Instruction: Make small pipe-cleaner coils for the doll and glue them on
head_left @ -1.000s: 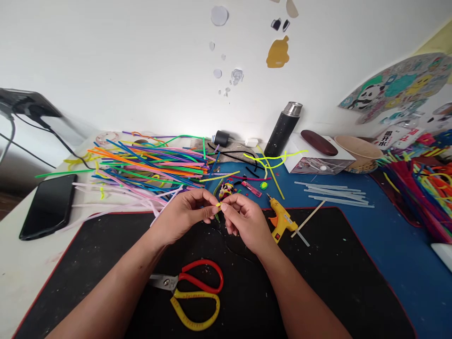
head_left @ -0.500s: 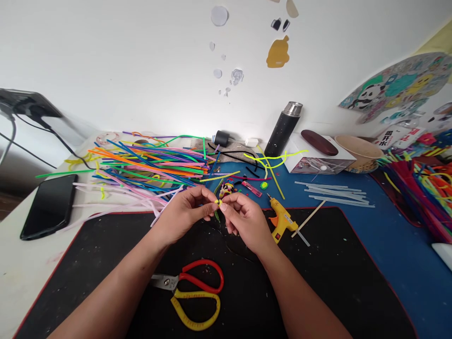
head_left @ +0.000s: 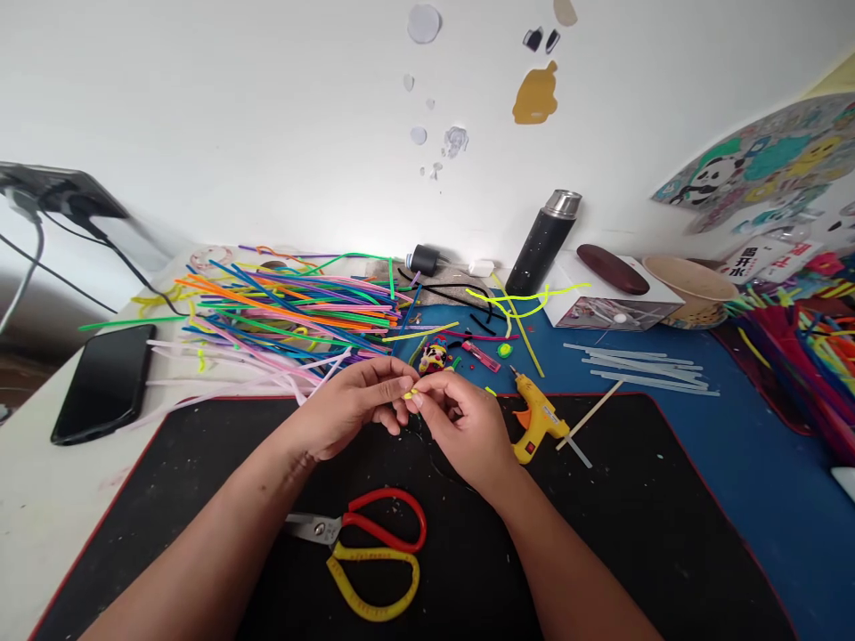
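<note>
My left hand and my right hand meet over the far edge of a black mat. Both pinch a small yellow pipe-cleaner piece between thumb and fingertips. Just beyond my fingers lies a small colourful figure among short scraps. A big heap of colourful pipe cleaners spreads to the far left of my hands. Scissors with a red and a yellow handle lie on the mat between my forearms.
A yellow glue gun lies right of my right hand, with glue sticks on the blue mat beyond. A black flask, a box, a bowl and more pipe cleaners stand at the right; a phone lies left.
The view has shifted slightly right and up. My fingers have worked the yellow piece a little; both hands stay together in the same spot.
</note>
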Available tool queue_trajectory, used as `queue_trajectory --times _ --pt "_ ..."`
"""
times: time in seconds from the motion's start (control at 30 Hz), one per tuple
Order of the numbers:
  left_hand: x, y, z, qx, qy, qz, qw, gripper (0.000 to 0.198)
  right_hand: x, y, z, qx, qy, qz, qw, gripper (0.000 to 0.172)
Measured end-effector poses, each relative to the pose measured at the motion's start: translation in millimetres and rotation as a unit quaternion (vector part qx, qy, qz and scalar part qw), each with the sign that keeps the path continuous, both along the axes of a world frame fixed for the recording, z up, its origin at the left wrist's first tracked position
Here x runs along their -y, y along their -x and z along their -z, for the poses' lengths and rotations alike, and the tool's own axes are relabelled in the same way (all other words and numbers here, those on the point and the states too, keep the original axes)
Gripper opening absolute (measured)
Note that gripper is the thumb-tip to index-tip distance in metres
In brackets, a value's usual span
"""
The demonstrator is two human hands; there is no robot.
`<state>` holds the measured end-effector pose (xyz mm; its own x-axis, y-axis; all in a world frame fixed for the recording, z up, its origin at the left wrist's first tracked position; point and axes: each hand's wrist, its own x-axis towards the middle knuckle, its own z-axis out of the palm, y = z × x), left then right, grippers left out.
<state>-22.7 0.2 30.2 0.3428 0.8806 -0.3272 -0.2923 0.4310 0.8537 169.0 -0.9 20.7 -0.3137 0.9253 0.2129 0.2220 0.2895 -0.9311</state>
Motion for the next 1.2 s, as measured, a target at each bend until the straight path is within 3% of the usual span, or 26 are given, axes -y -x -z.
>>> queue_trajectory --times 0.37,0.53,0.7,0.87,1.2 --pt "-3.3 4.3 2.4 0.018 -0.002 0.009 1.000 0.038 -1.5 -2.8 3.3 0.034 -0.017 -0.004 0.999 0.016" --pt "-4.9 2.9 1.8 -0.035 -0.086 -0.057 0.994 0.037 -2.1 -3.7 3.8 -0.018 0.051 -0.002 0.999 0.019" --pt "-3.3 1.0 -0.2 -0.074 -0.137 -0.076 0.985 0.035 -5.2 -5.1 2.8 -0.069 0.140 -0.004 0.988 0.020" --pt "-1.4 -0.8 2.1 -0.132 -0.178 -0.048 0.974 0.029 -7.1 -5.1 0.5 -0.074 0.190 -0.028 0.979 0.024" --pt "-0.3 -1.1 1.7 -0.157 -0.182 -0.030 0.970 0.027 -7.5 -5.1 -1.2 -0.071 0.203 -0.047 0.976 0.024"
